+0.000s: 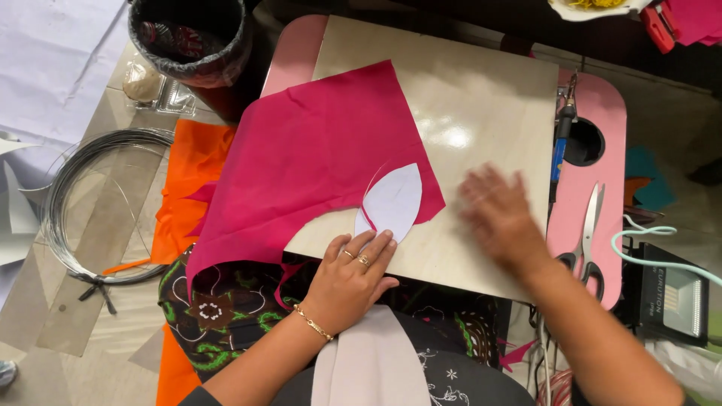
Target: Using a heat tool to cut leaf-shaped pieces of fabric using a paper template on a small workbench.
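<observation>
Petal-shaped white paper template [392, 201] lies on the lower right edge of a magenta fabric piece [316, 158], which is spread over a pale wooden board [481, 105] on a pink lap table [598, 105]. The template is a pointed oval; its long axis runs on a diagonal, with the upper tip toward the far right and the lower tip toward the near left, close to the board's front edge. A curved cut in the fabric follows the template's left side.

The left hand [350, 282] rests flat, fingers together and extended, with the fingertips [374, 242] pressing on the template's lower end; it clamps nothing. The right hand [500, 218] is blurred by motion over the bare board, to the right of the fabric, with fingers spread and nothing in it that I can see.

To do this step well, I judge that the left fingers should keep the template pinned flat so that it does not turn on the slippery cloth, and the fabric under it should be smooth before any cut or tracing follows the outline. Pressure nearer the template's middle would probably hold both tips better.

Scissors [588, 233] lie on the pink table, just to the right of the right hand. A coil of wire [56, 203] and orange fabric [188, 180] lie on the floor to the left.
</observation>
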